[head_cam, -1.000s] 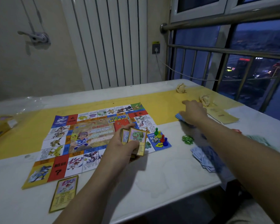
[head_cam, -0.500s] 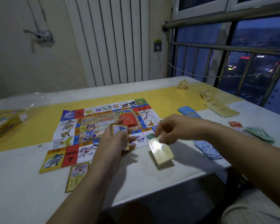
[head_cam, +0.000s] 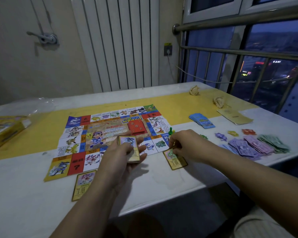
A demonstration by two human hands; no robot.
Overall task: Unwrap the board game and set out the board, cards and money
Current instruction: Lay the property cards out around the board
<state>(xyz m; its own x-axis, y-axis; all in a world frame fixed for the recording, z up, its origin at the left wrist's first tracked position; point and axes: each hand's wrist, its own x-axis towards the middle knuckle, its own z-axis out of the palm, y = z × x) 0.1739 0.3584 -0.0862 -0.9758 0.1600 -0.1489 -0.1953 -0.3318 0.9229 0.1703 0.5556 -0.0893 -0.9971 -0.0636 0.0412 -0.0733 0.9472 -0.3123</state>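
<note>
Deck (head_cam: 129,150) clasped by left hand (head_cam: 120,162); right hand (head_cam: 186,143) pinches 1 card (head_cam: 177,161) on table (head_cam: 162,186).

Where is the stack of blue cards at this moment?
In the head view, the stack of blue cards lies right of the board, left of the beige papers.

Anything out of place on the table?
Two crumpled wads litter the yellow strip at the far right; the money lies in a loose, fanned heap, not squared stacks.

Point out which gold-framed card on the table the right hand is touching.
The green-creature card off the board's near right corner; the pink card lies untouched.
</note>
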